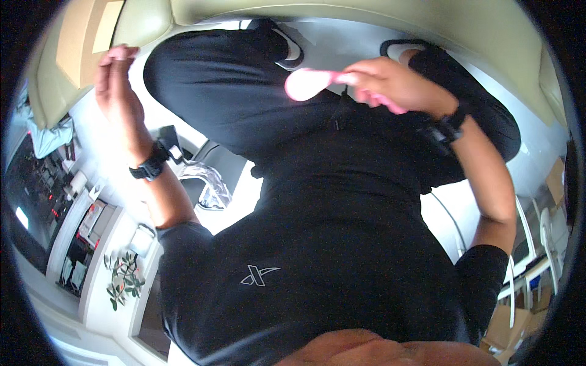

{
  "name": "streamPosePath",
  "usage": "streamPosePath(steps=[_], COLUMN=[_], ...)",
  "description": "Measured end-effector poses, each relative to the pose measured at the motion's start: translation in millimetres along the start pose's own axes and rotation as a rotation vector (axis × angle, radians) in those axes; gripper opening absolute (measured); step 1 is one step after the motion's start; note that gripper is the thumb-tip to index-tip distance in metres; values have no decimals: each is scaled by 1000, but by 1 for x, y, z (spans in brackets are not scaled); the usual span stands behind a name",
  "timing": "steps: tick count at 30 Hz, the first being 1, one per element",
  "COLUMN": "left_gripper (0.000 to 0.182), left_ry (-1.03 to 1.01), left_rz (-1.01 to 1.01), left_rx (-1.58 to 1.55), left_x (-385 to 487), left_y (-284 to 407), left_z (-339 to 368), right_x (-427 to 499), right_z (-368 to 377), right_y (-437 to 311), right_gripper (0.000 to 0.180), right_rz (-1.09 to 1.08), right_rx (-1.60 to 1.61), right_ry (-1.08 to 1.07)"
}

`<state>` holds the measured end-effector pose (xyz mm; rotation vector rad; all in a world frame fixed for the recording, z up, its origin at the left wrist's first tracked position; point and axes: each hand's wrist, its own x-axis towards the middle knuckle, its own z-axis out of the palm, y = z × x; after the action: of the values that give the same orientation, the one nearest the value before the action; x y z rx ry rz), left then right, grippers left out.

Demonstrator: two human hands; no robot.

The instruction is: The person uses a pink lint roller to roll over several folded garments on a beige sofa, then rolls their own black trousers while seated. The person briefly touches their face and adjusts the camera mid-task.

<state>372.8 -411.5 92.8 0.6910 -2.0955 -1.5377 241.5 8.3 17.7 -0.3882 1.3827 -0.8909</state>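
My right hand (389,87), at upper centre right, grips the pink handle of a small round-headed object (307,85). Its pale, overexposed face has a pink rim and points left, over my dark trousers (219,91). Blur hides what kind of object it is. My left hand (119,87) is raised at the upper left, holding nothing, with its fingers extended close together near a cardboard box. Both wrists wear black bands, each with a dark device.
A cardboard box (78,45) stands at the upper left beside a pale green padded seat (142,27). A grey-white patterned item (215,183) lies below my left forearm. A potted plant (123,279) is at lower left; cardboard boxes (508,325) and white frames are at lower right.
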Motion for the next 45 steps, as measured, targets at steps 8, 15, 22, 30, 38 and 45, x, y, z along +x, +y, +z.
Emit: streamPosePath(steps=[8,15,22,30,38,45], left_gripper=[17,22,26,28,25,23], left_ry=[167,268,236,226,211,167], left_rz=[-131,-246,-213,-206,-199,-166], left_rx=[104,134,100,143,134,109], left_x=[-78,-104,-111,-109,-112,-103], left_y=[-27,-36,-48,-45,-45,-36], left_z=[-34,-65,-78,-75,-77,-66], right_x=[158,234,236,252,202,159], right_z=[107,59,18,83,46,84], right_y=[-64,-1,55,-41,-11,-85], right_gripper=[33,34,35,41,38,33], right_rz=[-756,-704,-398,-837,-449,-907], right_rx=[-108,-390,-772,-288,-569,-273], right_ry=[338,162,202,178,109,59])
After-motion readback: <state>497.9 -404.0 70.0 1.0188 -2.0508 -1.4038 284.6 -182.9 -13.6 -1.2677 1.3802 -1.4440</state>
